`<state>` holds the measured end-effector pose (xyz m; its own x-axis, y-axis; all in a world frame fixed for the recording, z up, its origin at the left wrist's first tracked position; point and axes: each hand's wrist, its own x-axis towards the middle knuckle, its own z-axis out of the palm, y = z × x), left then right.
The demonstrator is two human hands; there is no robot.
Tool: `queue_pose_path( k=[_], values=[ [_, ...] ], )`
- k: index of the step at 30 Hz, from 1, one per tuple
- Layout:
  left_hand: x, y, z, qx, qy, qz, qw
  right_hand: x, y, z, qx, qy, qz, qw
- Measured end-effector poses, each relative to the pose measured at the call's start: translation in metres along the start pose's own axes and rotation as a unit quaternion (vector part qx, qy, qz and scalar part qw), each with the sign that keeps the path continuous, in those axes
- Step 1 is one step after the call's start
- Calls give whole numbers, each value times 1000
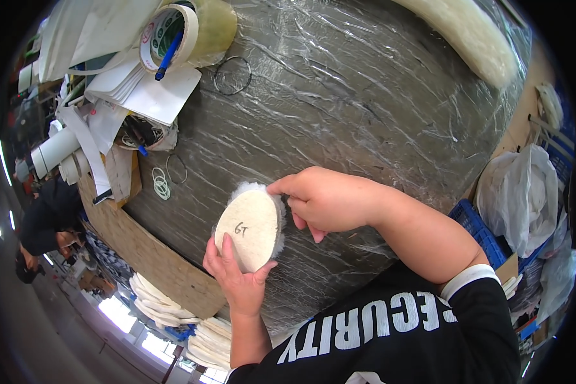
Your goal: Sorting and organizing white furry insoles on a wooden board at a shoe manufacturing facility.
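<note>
A round wool pad (249, 230) is being held on edge above the film-wrapped tabletop (365, 115), the left hand (237, 275) gripping its lower rim from below while the right hand (323, 201) is pinching its fleecy upper-right edge.

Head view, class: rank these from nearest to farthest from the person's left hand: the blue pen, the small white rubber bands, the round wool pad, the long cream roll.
1. Round wool pad: held in the left hand.
2. Small white rubber bands: up and to the left, on the wrapped table.
3. Blue pen: top left, through the tape roll.
4. Long cream roll: top right corner.
</note>
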<state>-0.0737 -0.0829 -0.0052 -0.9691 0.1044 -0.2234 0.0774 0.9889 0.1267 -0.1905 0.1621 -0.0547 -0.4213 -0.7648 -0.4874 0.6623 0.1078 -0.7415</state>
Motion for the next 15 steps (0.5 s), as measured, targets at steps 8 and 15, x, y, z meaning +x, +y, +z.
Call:
queue_pose_path(
  k=[8, 15],
  values=[
    [0, 0, 2, -3, -2, -7, 1000, 2, 4, 1, -39, 0, -19, 999],
    [2, 2, 0, 5, -9, -4, 1000, 1, 3, 1, -52, 3, -25, 998]
  ],
)
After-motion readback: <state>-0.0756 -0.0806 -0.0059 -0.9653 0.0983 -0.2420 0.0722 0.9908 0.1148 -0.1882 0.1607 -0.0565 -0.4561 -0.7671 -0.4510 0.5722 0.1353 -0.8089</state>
